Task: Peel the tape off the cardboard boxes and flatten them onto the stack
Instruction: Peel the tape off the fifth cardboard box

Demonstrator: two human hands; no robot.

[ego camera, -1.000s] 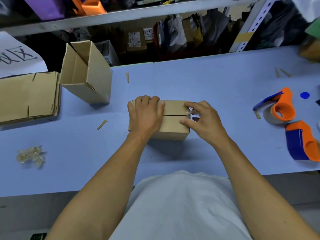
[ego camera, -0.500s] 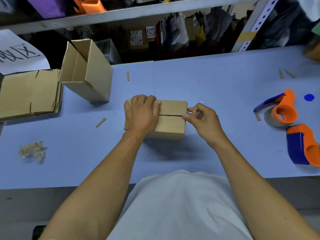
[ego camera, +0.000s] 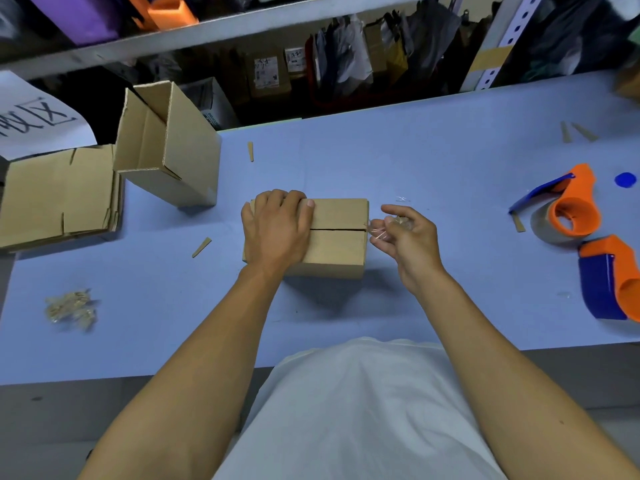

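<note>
Crosswise on the blue bench [ego camera: 433, 161] lies the closed brown cardboard box [ego camera: 337, 237], its seam running left to right. The left hand [ego camera: 275, 228] presses flat on its left end; the right hand [ego camera: 407, 233], just off the right end, pinches clear tape [ego camera: 379, 230] there, nearer for pulling rightward along the seam.

Two hands are in view: a left hand [ego camera: 277, 230] and a right hand [ego camera: 408, 240]. Two assembled cardboard boxes sit on the bench [ego camera: 433, 161]: one closed box [ego camera: 341, 237] and one open box [ego camera: 166, 147]. There is one stack of flattened boxes [ego camera: 59, 195], two tape dispensers [ego camera: 568, 209] [ego camera: 609, 278], one wad of peeled tape [ego camera: 71, 308], five small cardboard slivers [ego camera: 202, 247] and one blue dot [ego camera: 625, 179].
</note>
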